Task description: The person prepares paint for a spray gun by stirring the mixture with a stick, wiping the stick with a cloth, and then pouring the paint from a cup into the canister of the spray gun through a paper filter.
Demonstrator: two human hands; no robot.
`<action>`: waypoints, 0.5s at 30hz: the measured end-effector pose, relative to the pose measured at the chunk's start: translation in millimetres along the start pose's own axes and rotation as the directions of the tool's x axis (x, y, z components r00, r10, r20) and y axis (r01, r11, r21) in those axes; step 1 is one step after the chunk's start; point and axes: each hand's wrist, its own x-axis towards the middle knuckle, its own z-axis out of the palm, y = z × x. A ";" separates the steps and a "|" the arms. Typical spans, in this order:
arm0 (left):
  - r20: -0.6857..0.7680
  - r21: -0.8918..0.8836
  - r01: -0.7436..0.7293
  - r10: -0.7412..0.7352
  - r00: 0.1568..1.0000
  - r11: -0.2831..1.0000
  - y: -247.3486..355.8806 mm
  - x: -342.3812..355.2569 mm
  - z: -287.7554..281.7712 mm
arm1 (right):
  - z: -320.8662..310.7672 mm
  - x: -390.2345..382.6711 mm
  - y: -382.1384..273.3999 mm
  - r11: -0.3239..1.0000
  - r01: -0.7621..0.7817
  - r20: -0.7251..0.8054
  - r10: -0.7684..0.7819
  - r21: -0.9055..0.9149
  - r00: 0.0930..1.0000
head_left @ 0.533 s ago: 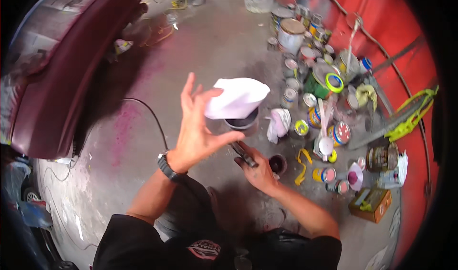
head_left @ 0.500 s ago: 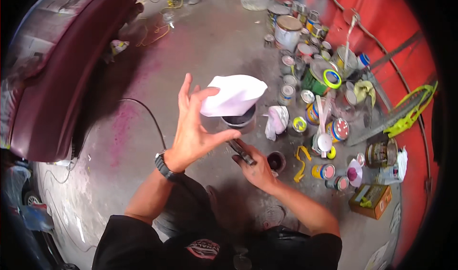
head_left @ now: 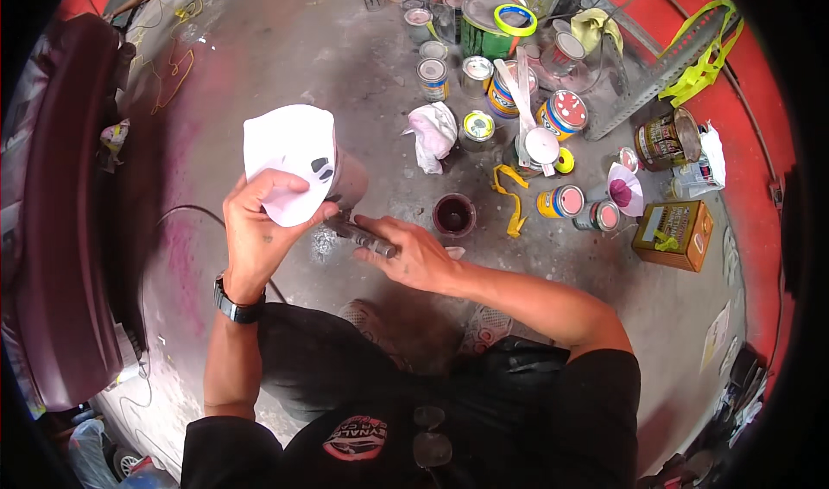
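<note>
My left hand point(head_left: 259, 240) pinches a white paper paint strainer point(head_left: 289, 148) between thumb and fingers. Dark mesh patches show on its right side. Behind it and to the right is a greyish cup point(head_left: 351, 180), its mouth mostly covered by the paper. My right hand point(head_left: 419, 254) is closed around the dark grip of what looks like a spray gun point(head_left: 367, 237), next to that cup. How the cup and gun join is hidden. On the floor right of my hands stands a small cup of dark red liquid point(head_left: 453, 215).
Several paint cans crowd the floor at the far right, among them a green can point(head_left: 488, 27). A crumpled cloth point(head_left: 432, 135), a yellow strip point(head_left: 511, 197), a stained paper cone point(head_left: 623, 189) and a rectangular tin point(head_left: 673, 237) lie nearer. A maroon car panel point(head_left: 65, 230) stands left; a hose point(head_left: 207, 213) crosses the floor.
The view has shifted. The left hand's spread fingers have drawn in on the strainer, which has turned to show its mesh patches. Strainer, cup and gun appear farther left.
</note>
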 end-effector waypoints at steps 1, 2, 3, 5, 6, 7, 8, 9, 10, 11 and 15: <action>-0.004 0.011 -0.014 0.014 1.000 1.000 -3.2 0.3 2.6 | 0.9 -2.4 1.2 0.999 0.024 -0.051 -0.026 -0.041 0.998; 0.016 -0.005 -0.017 0.017 1.000 1.000 -7.3 0.1 5.6 | 2.1 -4.3 2.2 0.999 0.027 -0.008 -0.027 -0.025 1.000; 0.029 -0.012 -0.019 0.020 0.999 1.000 -12.1 0.1 7.1 | 3.2 -6.8 2.3 1.000 -0.024 0.009 0.024 0.008 1.000; 0.000 -0.106 -0.001 0.001 1.000 0.994 -21.6 0.4 12.3 | 3.4 -8.6 1.4 0.998 -0.036 0.055 0.034 0.043 0.998; -0.013 -0.016 -0.108 0.108 0.994 0.994 -25.5 0.7 12.3 | 1.8 -9.1 0.0 0.999 0.007 0.048 -0.009 0.046 0.999; 0.050 -0.053 -0.075 0.078 0.996 0.996 -29.2 3.1 10.4 | -0.2 -7.4 -1.5 0.996 0.071 0.013 -0.072 0.053 0.997; 0.017 -0.147 -0.057 0.060 0.998 0.987 -29.3 2.7 10.3 | -5.0 -4.7 -3.4 0.995 0.068 0.082 -0.074 0.075 0.994; 0.021 -0.163 -0.077 0.082 0.996 0.984 -29.4 4.4 7.6 | -10.3 -2.1 -5.7 0.994 0.046 0.089 -0.055 0.097 0.994; 0.031 -0.087 -0.133 0.136 0.990 0.987 -27.7 4.9 6.1 | -15.8 0.6 -7.7 0.988 0.107 0.139 -0.121 0.107 0.983; 0.016 -0.134 -0.155 0.158 0.987 0.979 -25.1 4.9 4.6 | -22.3 0.7 -10.2 0.994 0.039 0.191 -0.057 0.100 0.980; -0.055 -0.232 -0.141 0.132 0.990 0.962 -15.5 4.6 1.4 | -45.2 5.7 -13.8 0.982 0.178 0.270 -0.157 -0.056 0.950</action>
